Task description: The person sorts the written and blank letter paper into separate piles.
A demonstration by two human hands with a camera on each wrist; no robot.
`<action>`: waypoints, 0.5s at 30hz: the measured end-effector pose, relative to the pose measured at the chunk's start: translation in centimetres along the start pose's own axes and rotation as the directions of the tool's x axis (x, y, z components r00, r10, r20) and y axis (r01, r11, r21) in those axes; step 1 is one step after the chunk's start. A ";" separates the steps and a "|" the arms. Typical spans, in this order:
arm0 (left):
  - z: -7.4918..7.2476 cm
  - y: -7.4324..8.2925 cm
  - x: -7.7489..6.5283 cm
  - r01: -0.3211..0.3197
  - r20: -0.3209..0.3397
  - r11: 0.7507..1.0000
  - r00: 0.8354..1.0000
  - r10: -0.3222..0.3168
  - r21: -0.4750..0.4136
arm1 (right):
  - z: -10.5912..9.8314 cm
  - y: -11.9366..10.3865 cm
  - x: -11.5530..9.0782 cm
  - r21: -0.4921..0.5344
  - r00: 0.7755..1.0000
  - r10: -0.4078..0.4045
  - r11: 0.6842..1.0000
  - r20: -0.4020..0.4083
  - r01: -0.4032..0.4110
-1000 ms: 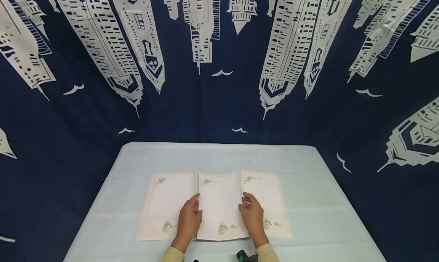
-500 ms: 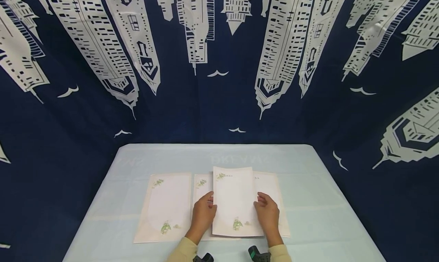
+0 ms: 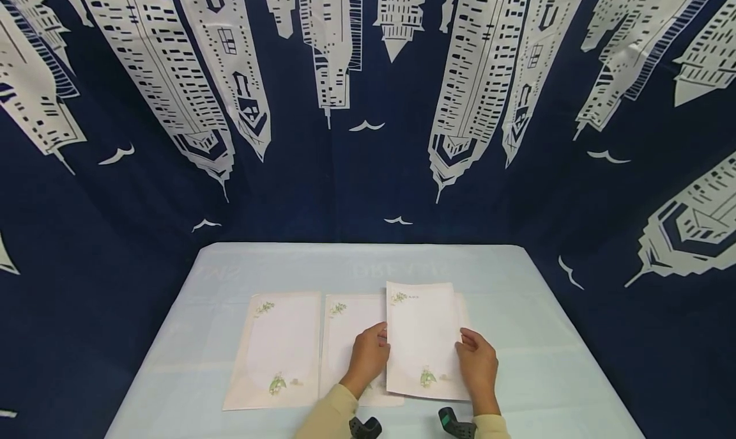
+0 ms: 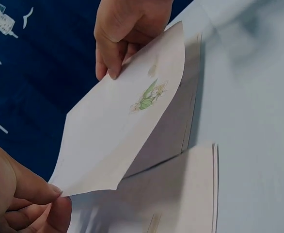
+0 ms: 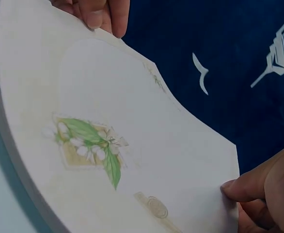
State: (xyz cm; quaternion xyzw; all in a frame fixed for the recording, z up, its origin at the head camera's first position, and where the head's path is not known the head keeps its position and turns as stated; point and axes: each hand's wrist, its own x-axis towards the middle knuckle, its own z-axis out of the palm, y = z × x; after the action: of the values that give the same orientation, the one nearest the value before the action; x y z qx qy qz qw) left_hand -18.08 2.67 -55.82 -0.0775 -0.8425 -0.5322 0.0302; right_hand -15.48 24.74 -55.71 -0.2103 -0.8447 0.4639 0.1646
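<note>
Both hands hold one sheet of floral stationery paper (image 3: pixel 422 337) by its long sides, raised over the right-hand stack of paper (image 3: pixel 463 311), which it mostly covers. The left hand (image 3: pixel 368 354) pinches the left edge between thumb and fingers, and the right hand (image 3: pixel 478 363) pinches the opposite edge. Green leaves and white flowers are printed on the held sheet (image 5: pixel 142 121). In the left wrist view the sheet (image 4: pixel 118 116) bends and stands apart from the paper beneath. The middle stack of paper (image 3: pixel 351 343) lies partly behind the left hand.
A left stack of the same paper (image 3: pixel 282 349) lies flat on the pale table (image 3: pixel 190 337). Dark wrist devices (image 3: pixel 365 428) sit by the sleeves. Behind the table hangs a navy cloth (image 3: pixel 362 183) printed with white buildings and birds.
Both hands have lifted a sheet from the middle stack and carried it rightward over the right stack. The middle stack's upper left corner has come back into sight.
</note>
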 end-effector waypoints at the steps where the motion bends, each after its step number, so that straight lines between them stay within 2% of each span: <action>1: 0.4 0.0 0.1 -0.012 0.004 1.000 1.000 0.012 0.000 | -0.2 0.2 0.1 -0.008 1.000 0.006 1.000 -0.006 -0.006; 7: 1.9 0.1 0.7 -0.034 0.043 0.999 0.999 0.033 0.025 | -1.0 1.1 0.8 -0.060 1.000 0.019 0.998 -0.023 -0.021; 15: 2.6 0.3 0.9 -0.047 0.118 0.997 0.992 0.040 0.060 | -1.5 2.2 1.2 -0.122 1.000 0.009 0.992 0.010 -0.007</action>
State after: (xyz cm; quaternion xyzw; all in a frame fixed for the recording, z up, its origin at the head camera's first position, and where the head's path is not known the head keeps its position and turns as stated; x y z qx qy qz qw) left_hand -18.82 5.23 -56.51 -0.1258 -0.8572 -0.4994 -0.0048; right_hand -15.40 27.46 -56.72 -0.2209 -0.8716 0.4130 0.1451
